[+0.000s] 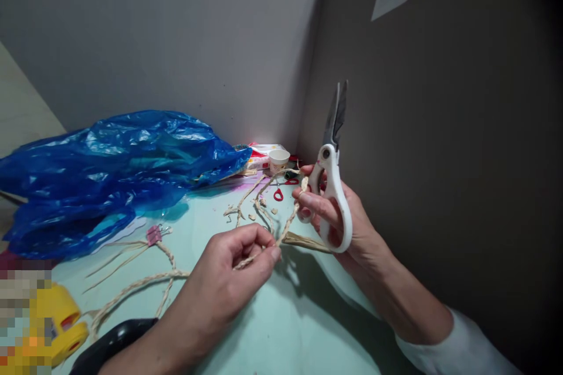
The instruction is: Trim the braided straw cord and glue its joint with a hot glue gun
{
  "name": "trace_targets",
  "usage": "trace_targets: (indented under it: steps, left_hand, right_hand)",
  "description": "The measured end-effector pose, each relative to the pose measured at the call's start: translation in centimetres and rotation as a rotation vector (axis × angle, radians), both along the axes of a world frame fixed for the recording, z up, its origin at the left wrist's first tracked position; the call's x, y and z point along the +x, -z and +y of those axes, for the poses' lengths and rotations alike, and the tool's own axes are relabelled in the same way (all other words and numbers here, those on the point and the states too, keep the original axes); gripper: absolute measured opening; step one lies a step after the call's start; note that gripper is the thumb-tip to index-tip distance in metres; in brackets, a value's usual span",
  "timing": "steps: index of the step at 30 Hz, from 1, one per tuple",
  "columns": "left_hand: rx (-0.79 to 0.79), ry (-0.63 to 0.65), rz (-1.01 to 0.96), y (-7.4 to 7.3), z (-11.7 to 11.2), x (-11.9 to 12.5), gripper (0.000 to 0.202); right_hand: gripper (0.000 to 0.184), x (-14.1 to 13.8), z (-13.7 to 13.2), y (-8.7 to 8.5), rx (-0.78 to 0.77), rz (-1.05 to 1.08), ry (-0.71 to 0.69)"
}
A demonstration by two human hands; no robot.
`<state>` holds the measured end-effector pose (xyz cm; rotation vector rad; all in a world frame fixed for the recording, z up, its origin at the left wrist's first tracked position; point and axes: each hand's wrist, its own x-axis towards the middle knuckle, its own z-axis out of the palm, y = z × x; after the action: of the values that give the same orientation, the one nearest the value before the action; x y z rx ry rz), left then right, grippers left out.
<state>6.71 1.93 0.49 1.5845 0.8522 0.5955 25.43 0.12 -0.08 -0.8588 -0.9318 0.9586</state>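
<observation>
My left hand [233,269] pinches a pale braided straw cord [288,225] between thumb and fingers. The cord runs up to my right hand [358,225], whose thumb and fingertips grip its knotted end. White-handled scissors [333,173] also sit in my right hand, hooked through the loops, with their blades pointing up and nearly together. More of the braid trails over the table on both sides of my left hand. A pink binder clip [153,235] clamps a braid at the left, and loose strands stick out beyond it.
A crumpled blue plastic bag [132,158] covers the back left of the pale green table [303,328]. Behind the cord are a paper cup [278,158] and red-handled scissors [278,194]. A yellow object [61,316] and a black one [118,340] lie front left. Walls stand close behind and right.
</observation>
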Motion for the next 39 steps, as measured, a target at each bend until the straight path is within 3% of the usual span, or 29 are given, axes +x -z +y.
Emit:
trace_targets:
  steps: [10,18,21,25,29,34,39]
  left_hand:
    - [0.139,-0.069,-0.061,0.0,-0.5,-0.2,0.02]
    - [-0.003,-0.288,-0.285,-0.9,0.3,-0.6,0.023]
    - [-0.021,-0.327,-0.351,-1.6,0.4,-0.9,0.029]
    - [0.021,-0.428,-0.393,-2.4,0.6,-1.2,0.019]
    - [0.076,-0.494,-0.378,-2.9,0.5,-1.2,0.019]
    - [0.126,-0.434,-0.427,-2.7,0.3,-1.2,0.025]
    - [0.069,-0.337,-0.527,-2.2,0.2,-1.7,0.024]
  right_hand:
    - [0.043,0.5,0.5,0.4,-0.014,-0.067,0.104]
    - [0.038,0.3,-0.6,0.0,0.007,-0.597,0.214]
    - [0.044,-0.1,-1.3,0.2,0.129,-0.859,0.292]
    - [0.054,-0.2,-1.5,0.8,0.451,-1.264,0.43]
    - [0.064,0.2,-1.2,1.3,0.608,-1.473,0.523]
    - [0.067,1.0,-1.0,1.1,0.612,-1.54,0.595]
    - [0.065,1.1,-0.9,0.7,0.634,-1.54,0.596]
